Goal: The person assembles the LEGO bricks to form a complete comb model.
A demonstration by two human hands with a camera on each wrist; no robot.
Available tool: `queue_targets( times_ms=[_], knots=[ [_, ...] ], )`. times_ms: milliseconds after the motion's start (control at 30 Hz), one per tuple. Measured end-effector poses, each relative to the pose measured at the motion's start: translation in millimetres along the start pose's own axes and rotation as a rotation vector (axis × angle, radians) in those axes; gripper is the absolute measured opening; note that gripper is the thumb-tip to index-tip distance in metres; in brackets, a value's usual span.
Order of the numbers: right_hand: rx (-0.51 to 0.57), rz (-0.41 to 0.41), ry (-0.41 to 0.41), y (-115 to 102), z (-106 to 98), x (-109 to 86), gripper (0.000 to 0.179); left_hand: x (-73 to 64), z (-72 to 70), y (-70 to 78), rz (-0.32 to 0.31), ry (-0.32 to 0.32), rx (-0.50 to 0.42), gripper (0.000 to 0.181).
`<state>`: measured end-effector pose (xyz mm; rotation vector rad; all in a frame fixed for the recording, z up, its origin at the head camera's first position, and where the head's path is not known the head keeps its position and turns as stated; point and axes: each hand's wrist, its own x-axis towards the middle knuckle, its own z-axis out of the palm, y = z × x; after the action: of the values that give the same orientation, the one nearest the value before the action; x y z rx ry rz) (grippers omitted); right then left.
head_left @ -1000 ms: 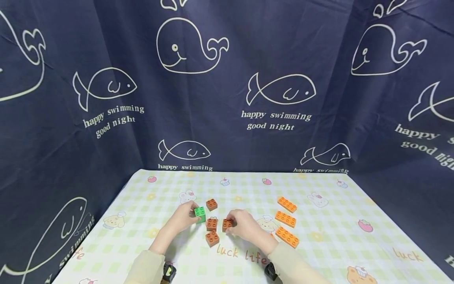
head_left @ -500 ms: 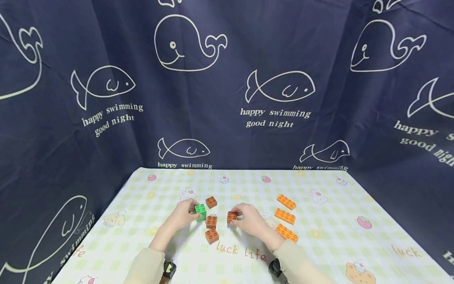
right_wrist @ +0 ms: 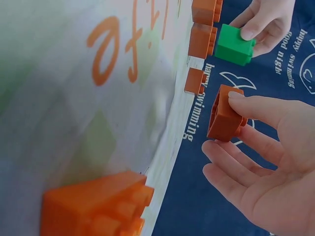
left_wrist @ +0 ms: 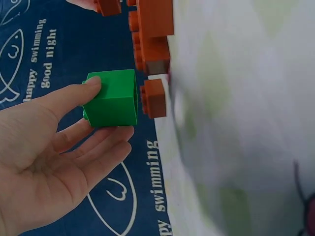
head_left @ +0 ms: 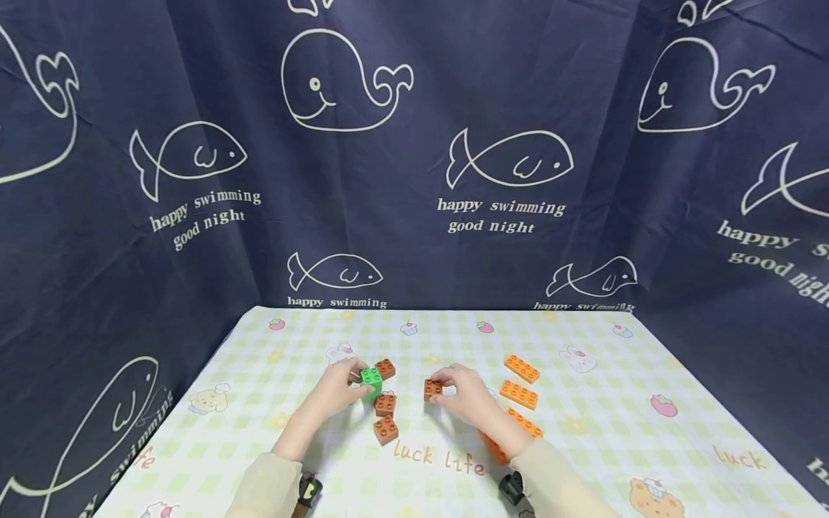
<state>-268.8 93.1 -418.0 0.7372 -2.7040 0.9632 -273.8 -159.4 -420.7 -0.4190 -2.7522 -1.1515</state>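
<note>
My left hand (head_left: 337, 390) pinches a green building brick (head_left: 372, 378) between thumb and fingers. In the left wrist view the green brick (left_wrist: 111, 98) hangs beside a brown brick (left_wrist: 155, 98), its hollow underside turned toward it. My right hand (head_left: 468, 394) holds a brown building brick (head_left: 432, 390) by thumb and fingertips. The right wrist view shows this brown brick (right_wrist: 225, 114) raised off the table, studs toward the palm. Between the hands lie three more brown bricks, a far one (head_left: 386, 368), a middle one (head_left: 385, 404) and a near one (head_left: 386, 429).
On the right, several long orange bricks (head_left: 519, 394) lie in a rough column. One orange brick (head_left: 496, 447) is partly hidden by the right forearm. A checked cloth (head_left: 583, 467) covers the table, and a dark blue curtain (head_left: 414, 237) hangs behind it.
My right hand has carried its brown brick away from the others, to the right and farther back. The left hand has shifted slightly right and back with the green brick.
</note>
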Motion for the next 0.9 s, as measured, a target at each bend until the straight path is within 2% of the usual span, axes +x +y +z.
queue_targets(
  times_ms=[133, 300, 600, 900],
  knots=[
    [-0.009, 0.012, 0.017, 2.7, -2.8, -4.9, 0.027, -1.7, -0.2, 11.3, 0.033, -0.014, -0.003, 0.034],
    [-0.004, 0.033, 0.017, 3.9, -6.1, -7.9, 0.028, -2.6, 2.9, 20.6, 0.044, -0.037, 0.002, 0.035],
    [-0.014, 0.070, 0.046, 3.5, -14.6, -12.7, 0.029, -1.3, 11.2, 28.9, 0.061, -0.057, -0.049, 0.032],
    [0.021, 0.084, 0.058, 6.8, -22.1, -21.6, 0.028, -1.5, 21.2, 36.2, 0.127, -0.063, -0.078, 0.032]
  ],
)
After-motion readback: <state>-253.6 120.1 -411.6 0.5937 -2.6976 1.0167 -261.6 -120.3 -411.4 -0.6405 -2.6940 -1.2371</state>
